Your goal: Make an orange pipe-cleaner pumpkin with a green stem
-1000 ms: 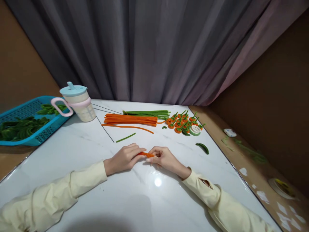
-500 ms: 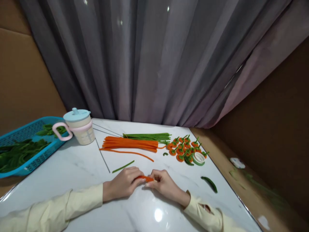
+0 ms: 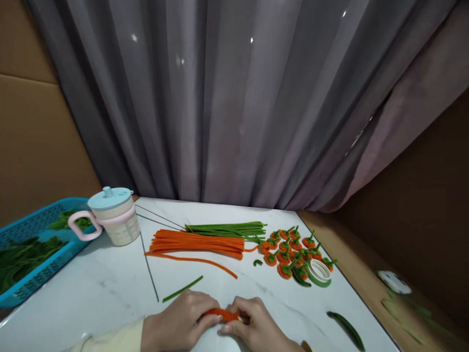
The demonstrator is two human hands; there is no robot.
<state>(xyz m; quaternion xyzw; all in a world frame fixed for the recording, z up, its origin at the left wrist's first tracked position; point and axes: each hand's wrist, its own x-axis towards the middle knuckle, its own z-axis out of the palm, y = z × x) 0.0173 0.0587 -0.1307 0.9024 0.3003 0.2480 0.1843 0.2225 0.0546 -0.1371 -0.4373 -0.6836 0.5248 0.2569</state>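
Note:
Close to the front of the table, my left hand (image 3: 182,319) pinches the left end of a tightly coiled orange pipe cleaner (image 3: 224,314). My right hand (image 3: 252,321) has its thumb and fingers closed round the right end. Something pale shows at that end; I cannot make out what it is. Beyond my hands lies a bundle of orange pipe cleaners (image 3: 198,243), with one loose orange strand (image 3: 198,260) before it. Behind it are green pipe cleaners (image 3: 227,228). A short green piece (image 3: 183,288) rests just past my left hand.
Several small orange pieces with green tops (image 3: 285,256) cluster at the right, beside rolls of tape (image 3: 320,271). A dark green curved piece (image 3: 346,330) lies nearer. At the left stand a lidded cup (image 3: 122,227) and a blue basket (image 3: 54,271) of greens. A curtain (image 3: 227,98) hangs behind.
The view has tilted up, so the table and my hands appear lower in the picture. Both hands keep hold of the orange coil.

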